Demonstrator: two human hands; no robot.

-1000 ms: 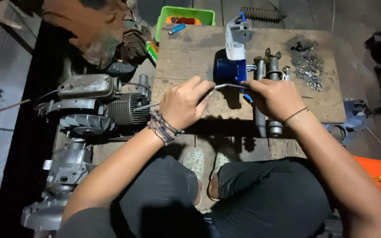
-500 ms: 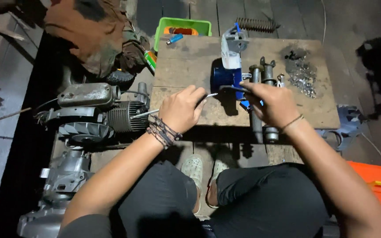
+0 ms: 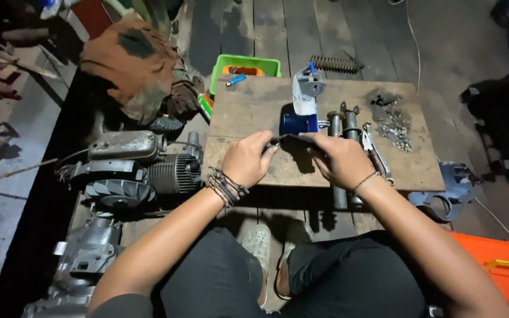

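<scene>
From the head camera, both hands meet over a wooden board [image 3: 248, 112] laid on the floor. The left hand [image 3: 247, 160], beaded bands on its wrist, pinches one end of a thin dark cable [image 3: 287, 139]; the right hand [image 3: 341, 160] is closed around the other end, so the cable runs between them at the board's middle. At twelve o'clock from the hands, just beyond the fingers, stands a blue part [image 3: 297, 123] with a white bracket [image 3: 305, 91] rising from it. At two o'clock lie two metal tubes [image 3: 343, 126] and, further out, a heap of small nuts and bolts [image 3: 392, 121]. A green tray [image 3: 245, 62] sits at eleven o'clock off the board's far edge, a coil spring [image 3: 336, 63] at one o'clock. An old engine [image 3: 134, 162] rests at nine o'clock.
</scene>
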